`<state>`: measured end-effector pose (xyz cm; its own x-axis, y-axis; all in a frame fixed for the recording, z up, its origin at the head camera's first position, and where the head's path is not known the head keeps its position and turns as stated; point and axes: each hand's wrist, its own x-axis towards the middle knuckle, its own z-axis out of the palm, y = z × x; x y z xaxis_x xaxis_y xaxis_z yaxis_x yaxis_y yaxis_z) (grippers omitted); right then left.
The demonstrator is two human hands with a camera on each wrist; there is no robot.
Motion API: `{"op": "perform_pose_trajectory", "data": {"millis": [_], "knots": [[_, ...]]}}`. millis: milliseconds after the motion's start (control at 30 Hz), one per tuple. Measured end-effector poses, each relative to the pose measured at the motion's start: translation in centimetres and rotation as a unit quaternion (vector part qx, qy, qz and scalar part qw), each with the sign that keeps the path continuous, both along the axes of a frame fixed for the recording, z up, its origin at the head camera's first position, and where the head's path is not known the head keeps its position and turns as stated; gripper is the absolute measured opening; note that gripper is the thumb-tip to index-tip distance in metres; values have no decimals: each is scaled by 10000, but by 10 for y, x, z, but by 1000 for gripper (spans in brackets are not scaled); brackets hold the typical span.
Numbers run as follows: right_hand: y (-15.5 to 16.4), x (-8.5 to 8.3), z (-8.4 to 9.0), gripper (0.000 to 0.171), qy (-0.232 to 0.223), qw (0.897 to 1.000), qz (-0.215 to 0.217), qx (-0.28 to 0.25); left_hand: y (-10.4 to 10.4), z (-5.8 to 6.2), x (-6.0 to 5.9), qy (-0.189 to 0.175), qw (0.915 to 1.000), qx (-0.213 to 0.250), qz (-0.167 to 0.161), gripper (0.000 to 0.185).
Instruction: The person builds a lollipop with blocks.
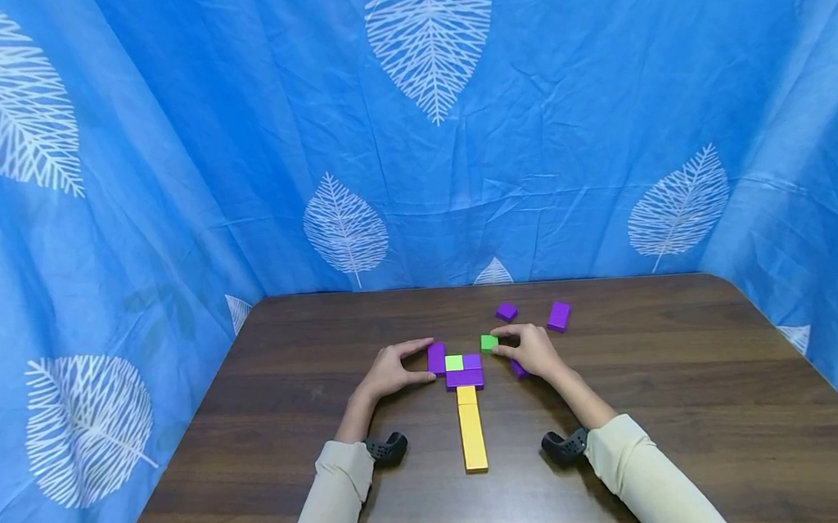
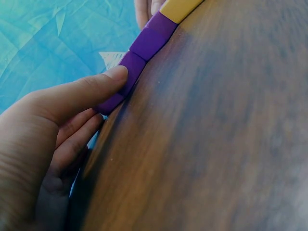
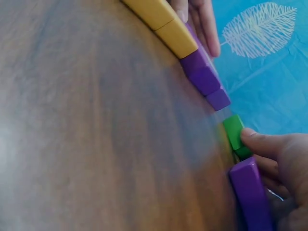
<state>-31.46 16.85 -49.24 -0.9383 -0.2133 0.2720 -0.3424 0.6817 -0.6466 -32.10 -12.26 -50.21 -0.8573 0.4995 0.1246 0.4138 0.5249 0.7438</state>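
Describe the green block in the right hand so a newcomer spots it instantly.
On the brown table, find the person's right hand. It pinches the green block, just right of the cluster of purple blocks. The other green block sits within that cluster; this one is held apart from it.

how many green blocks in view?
2. One green block sits among the purple blocks at the centre; the other green block is pinched in the right hand. Hidden ones can't be ruled out.
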Motion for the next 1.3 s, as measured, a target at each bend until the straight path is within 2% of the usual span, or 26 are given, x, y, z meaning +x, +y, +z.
{"op": "perform_pose_trajectory", "data": {"millis": [267,633,1300], "knots": [[-6,-2,6,29,-183,9998,-81,-35,-1,-2,0,-30,10000,48,11,66],[-33,-4,20,29,-228,9974,30,-683,1,-1,-1,-56,9999,94,44,66],[-54,-7,7,28,-257,9985,299,-383,1,-1,-1,-69,9999,100,10,65]]}}
